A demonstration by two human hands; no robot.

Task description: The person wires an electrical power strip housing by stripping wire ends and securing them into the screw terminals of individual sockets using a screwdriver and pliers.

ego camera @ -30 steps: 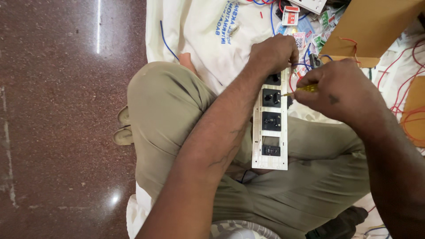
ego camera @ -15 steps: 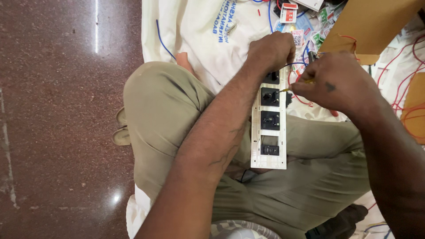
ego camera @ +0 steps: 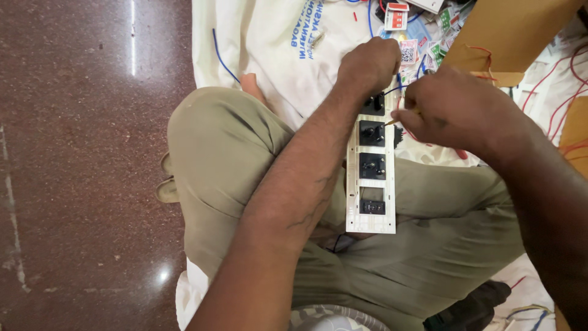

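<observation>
White plastic socket strip (ego camera: 371,184) looks light and stiff; left hand (ego camera: 369,63) clamps its far end, right hand (ego camera: 453,105) pinches a small tool (ego camera: 392,121) (tip barely visible).

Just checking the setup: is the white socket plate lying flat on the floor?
No, the white socket plate rests across the person's lap.

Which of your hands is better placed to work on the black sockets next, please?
Probably the right hand: it holds a small yellow-tipped tool right beside the upper sockets. The left hand is closed over the top end of the white socket strip, steadying it.
</observation>
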